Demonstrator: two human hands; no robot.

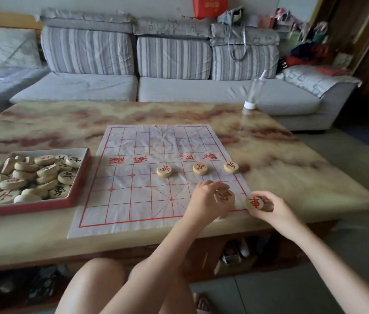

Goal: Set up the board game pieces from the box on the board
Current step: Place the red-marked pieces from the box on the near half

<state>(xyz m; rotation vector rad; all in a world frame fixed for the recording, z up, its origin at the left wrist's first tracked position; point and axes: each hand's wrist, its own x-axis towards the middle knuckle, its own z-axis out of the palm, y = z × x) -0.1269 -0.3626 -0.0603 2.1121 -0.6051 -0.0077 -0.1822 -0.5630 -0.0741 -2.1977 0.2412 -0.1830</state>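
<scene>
The left hand (206,198) pinches the inner piece (225,197), and its fingers cover that piece's upper rim. The right hand (269,207) curls round the corner piece (254,202) and hides its far side. Together the hands cover the near right corner of the board (133,200), so whether either piece touches it cannot be told. The picture's left edge cuts the box (31,206). Its heaped pieces (31,177) overlap, burying many marks. The top edge crops the red bag (209,5). Things on the shelf (235,254) under the worktop (292,177) are too dark to name.

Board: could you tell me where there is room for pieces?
Free: the board's far half beyond the river words, and near squares beside the box. Crowded: near-right corner, where left hand and right hand each grip a piece.
</scene>
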